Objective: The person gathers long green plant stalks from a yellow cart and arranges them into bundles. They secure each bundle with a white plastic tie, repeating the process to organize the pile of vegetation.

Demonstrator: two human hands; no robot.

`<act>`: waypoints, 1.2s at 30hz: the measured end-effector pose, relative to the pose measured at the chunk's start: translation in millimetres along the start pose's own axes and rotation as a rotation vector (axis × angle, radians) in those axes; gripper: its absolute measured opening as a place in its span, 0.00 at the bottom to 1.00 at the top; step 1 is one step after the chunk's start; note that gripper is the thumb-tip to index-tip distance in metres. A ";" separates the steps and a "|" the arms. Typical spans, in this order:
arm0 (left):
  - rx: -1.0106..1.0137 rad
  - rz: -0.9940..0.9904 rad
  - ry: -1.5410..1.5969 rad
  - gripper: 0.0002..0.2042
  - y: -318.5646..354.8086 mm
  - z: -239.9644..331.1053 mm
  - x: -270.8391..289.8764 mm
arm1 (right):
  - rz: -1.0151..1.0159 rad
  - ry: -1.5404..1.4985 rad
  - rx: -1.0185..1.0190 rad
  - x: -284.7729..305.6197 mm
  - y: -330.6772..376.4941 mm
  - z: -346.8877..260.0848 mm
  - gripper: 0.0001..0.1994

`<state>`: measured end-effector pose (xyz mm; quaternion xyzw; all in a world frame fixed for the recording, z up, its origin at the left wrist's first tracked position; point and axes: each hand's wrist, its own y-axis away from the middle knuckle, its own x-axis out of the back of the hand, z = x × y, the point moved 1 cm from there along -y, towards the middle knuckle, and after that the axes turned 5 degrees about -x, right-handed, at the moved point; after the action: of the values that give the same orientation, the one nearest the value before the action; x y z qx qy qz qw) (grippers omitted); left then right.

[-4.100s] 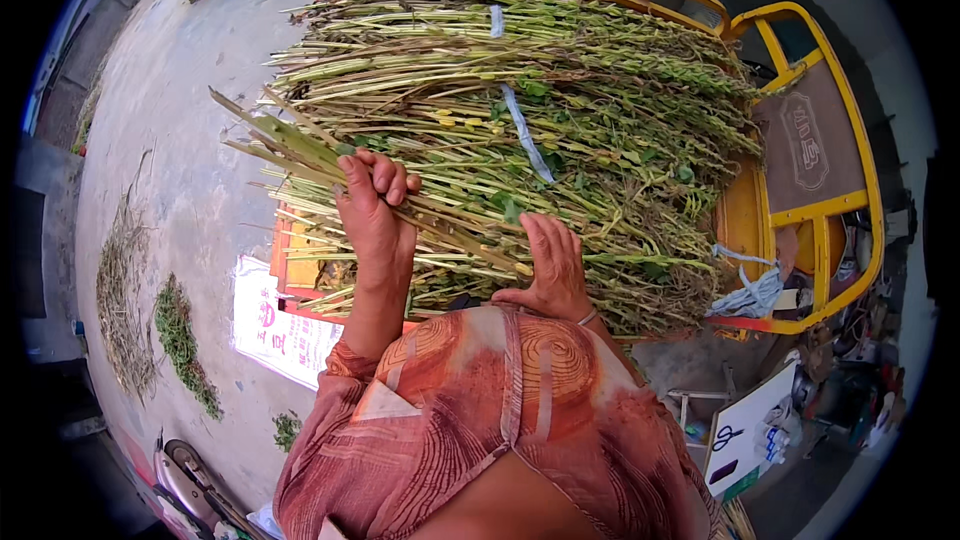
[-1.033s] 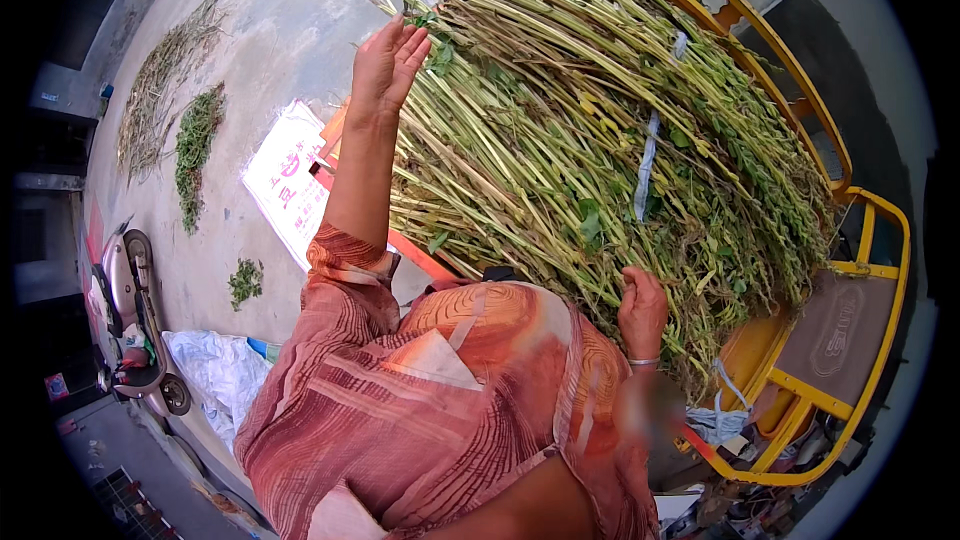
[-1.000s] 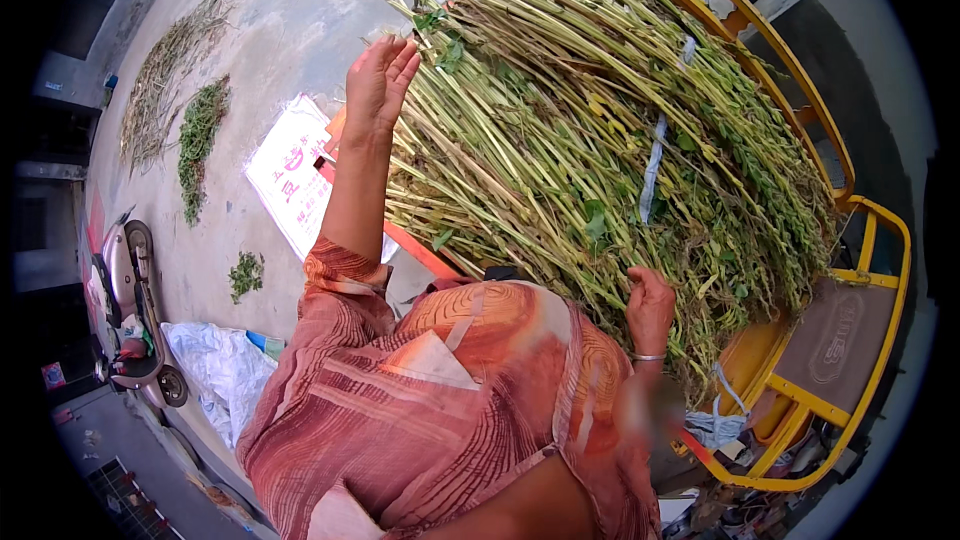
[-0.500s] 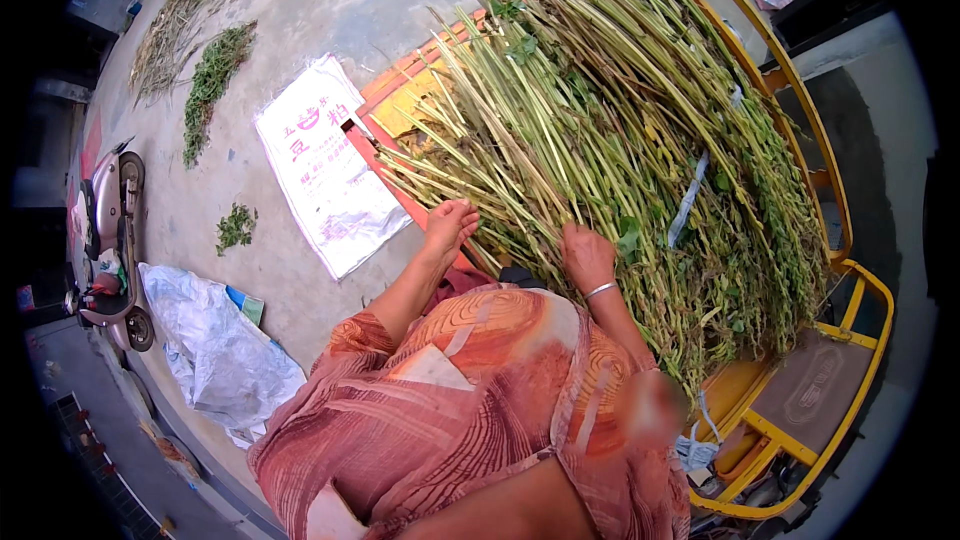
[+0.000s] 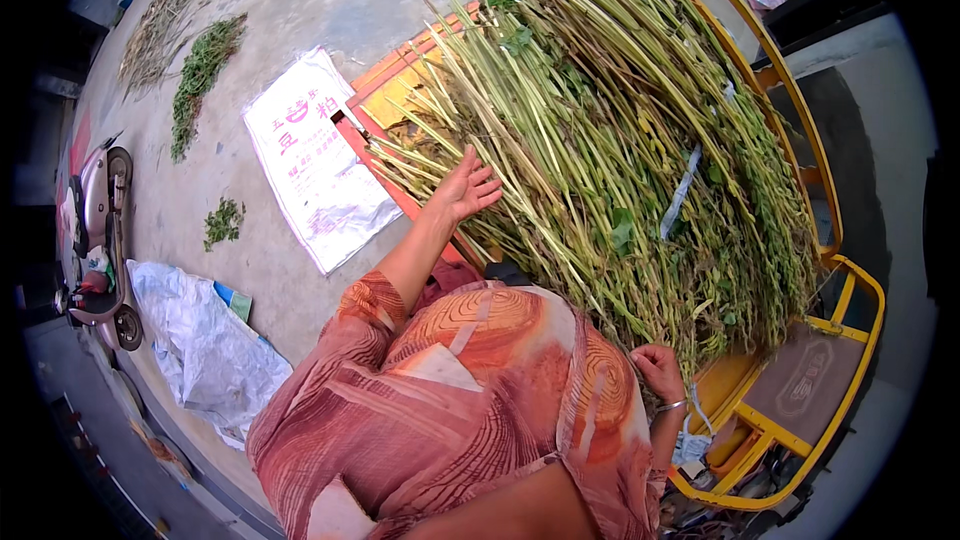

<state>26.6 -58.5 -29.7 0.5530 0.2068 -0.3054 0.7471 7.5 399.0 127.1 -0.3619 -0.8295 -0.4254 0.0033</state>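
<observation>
A thick heap of long cut green stalks [image 5: 560,140] fills the cargo bed in front of me. Its bare stems point left, and its leafy, pod-like ends hang to the right. My left hand [image 5: 467,188] is held above the cut ends at the left side of the heap, open, with fingers spread and nothing in it. Low on the right, close to my body, my right hand [image 5: 660,372] is beside the heap's near edge. Its fingers are curled in; whether they hold anything is hidden. A pale strip [image 5: 682,195] lies across the stalks.
Yellow rails [image 5: 828,190] border the cargo bed's right side, near a brown padded seat [image 5: 800,377]. A printed white sack [image 5: 320,160] lies flat at the left; a crumpled whitish sheet [image 5: 200,340] is nearer. Green plants [image 5: 205,75] and a parked scooter [image 5: 105,230] are farther left.
My right hand has left the stalks' middle and moved right and down toward my side. My left hand has risen slightly, its fingers opening from a curl. The view has shifted a little.
</observation>
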 end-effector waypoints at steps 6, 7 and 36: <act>0.020 -0.064 -0.078 0.05 10.6 -31.9 -15.7 | 0.433 0.803 -0.037 29.7 5.9 50.4 0.05; 0.007 -0.076 -0.103 0.04 11.3 -41.7 -12.2 | 0.481 0.805 -0.029 29.0 -5.7 48.0 0.05; -0.100 0.244 0.118 0.13 5.7 -57.8 25.8 | 0.484 1.028 0.622 -151.7 -190.3 -95.7 0.05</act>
<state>51.0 -8.1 -59.9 0.5531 0.1963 -0.1686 0.7919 -24.3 169.0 6.8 -0.2709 -0.7017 -0.2716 0.6004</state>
